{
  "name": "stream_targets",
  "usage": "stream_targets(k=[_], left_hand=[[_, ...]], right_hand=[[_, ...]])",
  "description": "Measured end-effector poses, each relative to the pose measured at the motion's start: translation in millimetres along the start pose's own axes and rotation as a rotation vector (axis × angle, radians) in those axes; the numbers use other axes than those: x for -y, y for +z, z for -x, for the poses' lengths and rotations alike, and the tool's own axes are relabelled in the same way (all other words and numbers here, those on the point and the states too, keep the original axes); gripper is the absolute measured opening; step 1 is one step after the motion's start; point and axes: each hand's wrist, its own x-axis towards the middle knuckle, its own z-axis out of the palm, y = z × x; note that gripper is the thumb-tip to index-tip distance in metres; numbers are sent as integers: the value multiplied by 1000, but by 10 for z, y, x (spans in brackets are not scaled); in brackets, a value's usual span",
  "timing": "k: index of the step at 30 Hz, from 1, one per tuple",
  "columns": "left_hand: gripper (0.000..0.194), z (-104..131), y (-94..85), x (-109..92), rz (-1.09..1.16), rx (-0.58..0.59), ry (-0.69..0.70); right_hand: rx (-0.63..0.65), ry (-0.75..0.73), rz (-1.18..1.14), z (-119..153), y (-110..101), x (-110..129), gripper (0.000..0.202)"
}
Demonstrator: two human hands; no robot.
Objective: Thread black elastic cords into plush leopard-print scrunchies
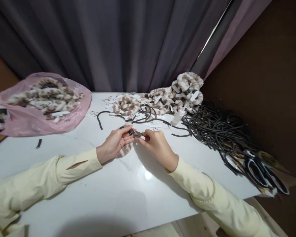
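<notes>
Brown-and-white plush showed below the left hand (115,141), where a furry loop (125,150) sat near the middle of the white bench (108,197). The left hand was partly closed, its thumb pressing a black cord end (131,131) against the extended fingers. The right hand (151,140) was curled tight, thumb and index pinching a small metal tool (137,134) whose tip met or nearly met the black end; its exact kind was too small to tell. Beyond the hands lay loose black cords (148,113) and a coiled plush ring (127,104), with a heap of similar plush pieces (187,85) to the right, behind a small bottle (179,116). A pink bag (81,113) full of plush stood left; black-handled scissors (256,172) lay beside a cord pile (217,125) at right.
</notes>
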Motion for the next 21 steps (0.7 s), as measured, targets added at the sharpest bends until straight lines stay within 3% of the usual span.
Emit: stream_targets(k=[21], left_hand=[[7, 24, 15, 4, 2, 3, 0]], right_hand=[[-21, -40, 11, -10, 43, -33, 17]])
